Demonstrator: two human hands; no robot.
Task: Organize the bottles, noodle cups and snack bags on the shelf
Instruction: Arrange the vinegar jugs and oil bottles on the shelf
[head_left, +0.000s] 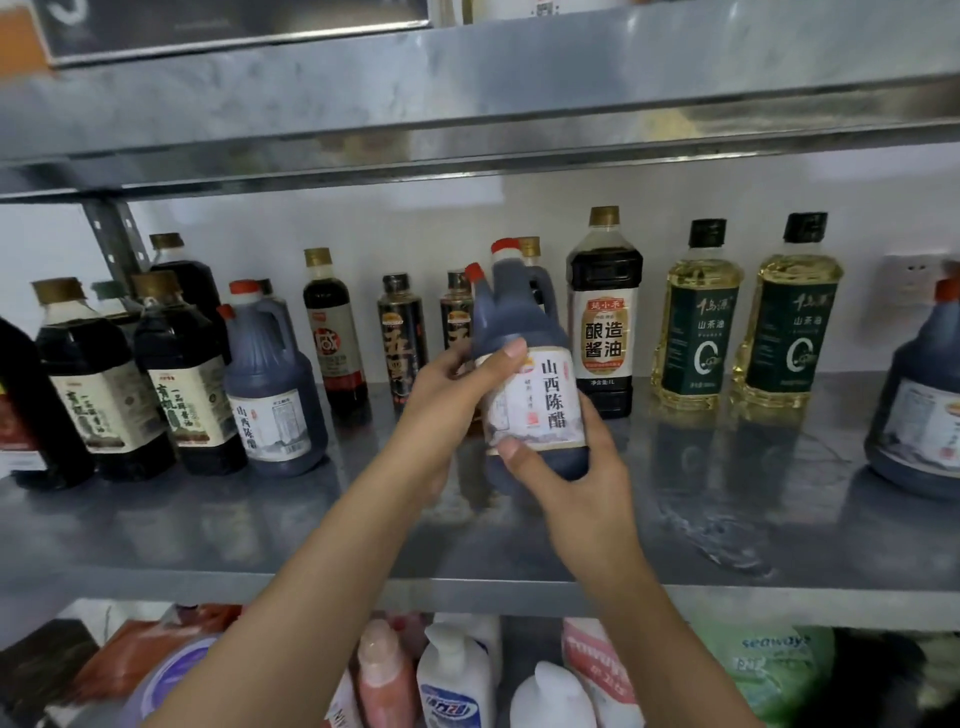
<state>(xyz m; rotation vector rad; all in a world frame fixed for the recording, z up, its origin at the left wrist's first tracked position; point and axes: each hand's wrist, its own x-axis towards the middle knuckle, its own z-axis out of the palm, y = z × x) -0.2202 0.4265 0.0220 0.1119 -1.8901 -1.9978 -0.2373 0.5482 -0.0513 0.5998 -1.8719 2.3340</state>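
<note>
Both of my hands hold a dark vinegar jug (524, 332) with a red cap and a white label, lifted a little above the steel shelf (519, 540). My left hand (457, 384) grips its left side near the shoulder. My right hand (566, 467) cups its lower right side with the thumb across the label. A matching vinegar jug (272, 384) stands at the left, and another vinegar jug (919, 410) stands at the right edge.
Dark soy sauce bottles (145, 379) crowd the left. Slim dark bottles (402, 338) and a tall soy sauce bottle (605, 312) stand at the back, with two yellow oil bottles (748, 317) to the right. An upper shelf (467, 119) hangs overhead. Detergent bottles (452, 675) and bags fill the shelf below.
</note>
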